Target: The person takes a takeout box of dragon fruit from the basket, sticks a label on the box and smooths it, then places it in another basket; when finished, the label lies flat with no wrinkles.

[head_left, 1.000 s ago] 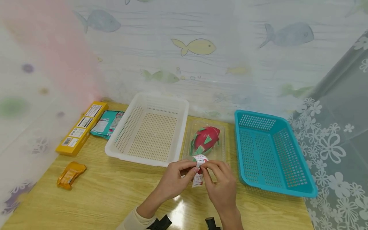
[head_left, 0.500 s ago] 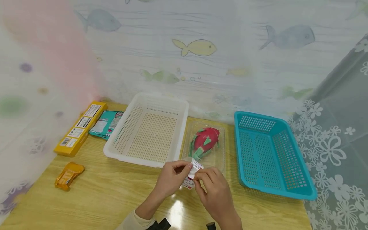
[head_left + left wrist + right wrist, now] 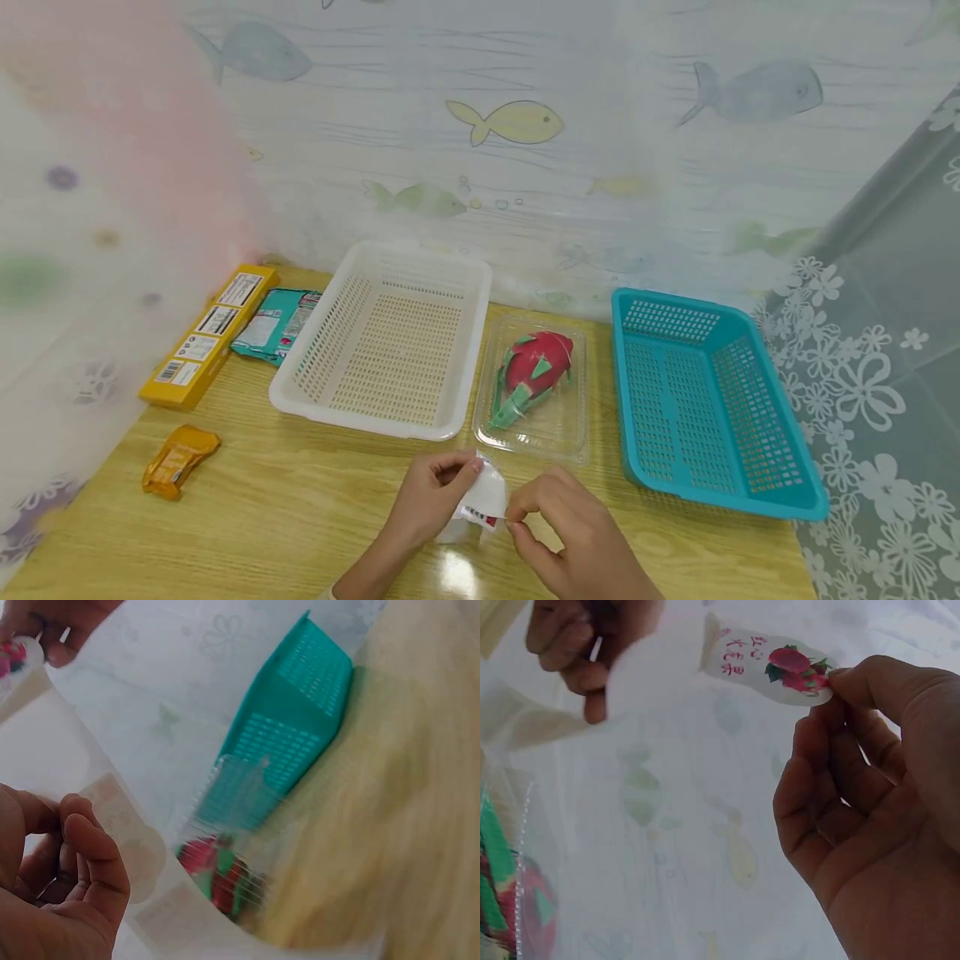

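Note:
Between both hands, above the table's front, is a white strip of backing paper (image 3: 489, 490) with printed labels. My left hand (image 3: 429, 500) pinches the strip between thumb and finger. My right hand (image 3: 573, 529) pinches the end of a label (image 3: 780, 667), which shows red characters and a dragon fruit picture in the right wrist view. That label stands partly off the backing; how far is hard to tell. Just beyond the hands lies a clear plastic clamshell box (image 3: 566, 437) holding a red dragon fruit (image 3: 538, 367) with green scales.
A white basket (image 3: 360, 422) stands left of the clamshell, a turquoise basket (image 3: 750, 400) right of it. Farther left are a yellow box (image 3: 210, 333), a teal packet (image 3: 272, 325) and a crumpled orange packet (image 3: 180, 460). A fish-patterned curtain (image 3: 525, 208) hangs behind.
Both hands have come back toward the body with the label strip, uncovering the clamshell's front edge. The strip has turned, and the right hand has drawn a little away from the left.

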### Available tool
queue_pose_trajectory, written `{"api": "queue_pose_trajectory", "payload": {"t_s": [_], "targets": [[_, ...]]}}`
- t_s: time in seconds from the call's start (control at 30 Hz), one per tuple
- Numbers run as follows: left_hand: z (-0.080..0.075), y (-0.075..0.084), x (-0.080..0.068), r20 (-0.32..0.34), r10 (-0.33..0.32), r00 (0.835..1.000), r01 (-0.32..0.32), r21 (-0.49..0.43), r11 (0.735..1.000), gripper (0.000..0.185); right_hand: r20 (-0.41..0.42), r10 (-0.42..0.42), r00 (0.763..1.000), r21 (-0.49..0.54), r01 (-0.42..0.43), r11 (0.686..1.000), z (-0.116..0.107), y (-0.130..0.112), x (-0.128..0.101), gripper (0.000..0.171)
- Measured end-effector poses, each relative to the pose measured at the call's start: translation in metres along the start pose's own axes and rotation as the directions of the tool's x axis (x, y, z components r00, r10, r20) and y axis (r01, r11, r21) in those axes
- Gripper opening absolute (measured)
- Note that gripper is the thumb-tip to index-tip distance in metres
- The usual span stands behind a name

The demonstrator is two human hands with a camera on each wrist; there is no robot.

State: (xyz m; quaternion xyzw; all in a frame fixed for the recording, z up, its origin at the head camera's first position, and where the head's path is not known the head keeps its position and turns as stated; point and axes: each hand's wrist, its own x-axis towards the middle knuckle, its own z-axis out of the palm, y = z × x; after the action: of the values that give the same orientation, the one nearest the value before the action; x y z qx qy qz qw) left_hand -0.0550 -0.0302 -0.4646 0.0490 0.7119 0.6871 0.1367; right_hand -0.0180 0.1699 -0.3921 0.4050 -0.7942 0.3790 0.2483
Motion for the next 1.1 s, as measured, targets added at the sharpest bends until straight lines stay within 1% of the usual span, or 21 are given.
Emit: {"api": "queue_pose_trajectory", "payload": {"t_s": [0.17, 0.23, 0.27, 0.3, 0.33, 0.37, 0.4, 0.43, 0.47, 0.5, 0.53, 0.57, 0.6, 0.63, 0.67, 0.7, 0.73, 0.77, 0.83, 0.97, 1.1], "targets": [[-0.005, -0.020, -0.013, 0.053, -0.084, 0.995, 0.084, 0.016, 0.996, 0.030, -0.007, -0.004, 1.000, 0.134, 0.005, 0.991, -0.015, -0.005, 0.004, 0.013], [-0.008, -0.024, -0.019, 0.082, -0.083, 0.993, 0.082, 0.010, 0.997, 0.028, -0.016, 0.038, 0.999, 0.159, -0.035, 0.987, -0.021, -0.004, 0.004, 0.011], [-0.009, -0.024, -0.022, 0.093, -0.054, 0.994, 0.055, 0.002, 0.999, 0.027, -0.025, 0.064, 0.998, 0.163, -0.059, 0.985, -0.025, -0.002, 0.005, 0.010], [-0.010, -0.024, -0.026, 0.102, 0.002, 0.995, -0.001, -0.008, 1.000, 0.025, -0.033, 0.097, 0.995, 0.168, -0.090, 0.982, -0.028, -0.001, 0.004, 0.009], [-0.011, -0.022, -0.030, 0.110, 0.087, 0.990, -0.086, -0.021, 0.996, 0.021, -0.040, 0.134, 0.990, 0.174, -0.125, 0.977, -0.030, 0.001, 0.004, 0.007], [-0.012, -0.020, -0.034, 0.116, 0.192, 0.975, -0.189, -0.031, 0.981, 0.017, -0.048, 0.166, 0.985, 0.189, -0.154, 0.970, -0.033, 0.004, 0.004, 0.005], [-0.013, -0.018, -0.037, 0.118, 0.299, 0.947, -0.296, -0.042, 0.954, 0.014, -0.058, 0.193, 0.979, 0.206, -0.177, 0.962, -0.035, 0.008, 0.004, 0.006], [-0.014, -0.017, -0.041, 0.120, 0.394, 0.911, -0.390, -0.054, 0.919, 0.014, -0.071, 0.220, 0.973, 0.219, -0.200, 0.955, -0.037, 0.011, 0.004, 0.007], [-0.015, -0.016, -0.044, 0.120, 0.452, 0.884, -0.448, -0.061, 0.892, 0.015, -0.085, 0.240, 0.967, 0.229, -0.216, 0.949, -0.038, 0.014, 0.004, 0.010], [-0.016, -0.016, -0.046, 0.123, 0.485, 0.866, -0.480, -0.066, 0.875, 0.016, -0.097, 0.261, 0.961, 0.244, -0.231, 0.942, -0.039, 0.017, 0.003, 0.012], [-0.017, -0.018, -0.048, 0.129, 0.462, 0.877, -0.457, -0.070, 0.887, 0.016, -0.105, 0.283, 0.953, 0.249, -0.251, 0.935, -0.039, 0.020, 0.003, 0.012], [-0.018, -0.021, -0.049, 0.138, 0.390, 0.910, -0.385, -0.062, 0.921, 0.014, -0.111, 0.304, 0.946, 0.251, -0.269, 0.930, -0.040, 0.022, 0.002, 0.013], [-0.019, -0.025, -0.050, 0.146, 0.285, 0.947, -0.282, -0.040, 0.958, 0.014, -0.116, 0.322, 0.940, 0.239, -0.288, 0.927, -0.040, 0.024, 0.002, 0.013], [-0.020, -0.030, -0.050, 0.154, 0.165, 0.974, -0.166, -0.008, 0.986, 0.017, -0.120, 0.339, 0.933, 0.223, -0.307, 0.925, -0.040, 0.027, 0.002, 0.014], [-0.021, -0.037, -0.050, 0.156, 0.045, 0.987, -0.051, 0.035, 0.998, 0.021, -0.123, 0.354, 0.927, 0.206, -0.325, 0.923, -0.039, 0.029, 0.002, 0.016], [-0.021, -0.043, -0.048, 0.158, -0.051, 0.986, 0.038, 0.082, 0.996, 0.024, -0.126, 0.367, 0.922, 0.191, -0.341, 0.921, -0.039, 0.031, 0.003, 0.017], [-0.023, -0.049, -0.047, 0.156, -0.122, 0.980, 0.100, 0.144, 0.984, 0.026, -0.130, 0.384, 0.914, 0.173, -0.360, 0.917, -0.038, 0.034, 0.004, 0.020], [-0.024, -0.054, -0.046, 0.159, -0.160, 0.974, 0.126, 0.205, 0.971, 0.027, -0.135, 0.398, 0.908, 0.152, -0.377, 0.913, -0.038, 0.036, 0.004, 0.022], [-0.027, -0.062, -0.043, 0.174, -0.182, 0.968, 0.123, 0.301, 0.946, 0.026, -0.146, 0.426, 0.893, 0.114, -0.413, 0.904, -0.038, 0.042, 0.006, 0.024], [-0.034, -0.065, -0.042, 0.196, -0.149, 0.969, 0.047, 0.444, 0.895, 0.026, -0.128, 0.495, 0.860, 0.050, -0.493, 0.869, -0.038, 0.049, 0.009, 0.019], [-0.039, -0.054, -0.039, 0.129, -0.064, 0.990, -0.011, 0.513, 0.858, 0.026, -0.096, 0.539, 0.837, 0.033, -0.539, 0.842, -0.037, 0.055, 0.012, 0.014]]}}
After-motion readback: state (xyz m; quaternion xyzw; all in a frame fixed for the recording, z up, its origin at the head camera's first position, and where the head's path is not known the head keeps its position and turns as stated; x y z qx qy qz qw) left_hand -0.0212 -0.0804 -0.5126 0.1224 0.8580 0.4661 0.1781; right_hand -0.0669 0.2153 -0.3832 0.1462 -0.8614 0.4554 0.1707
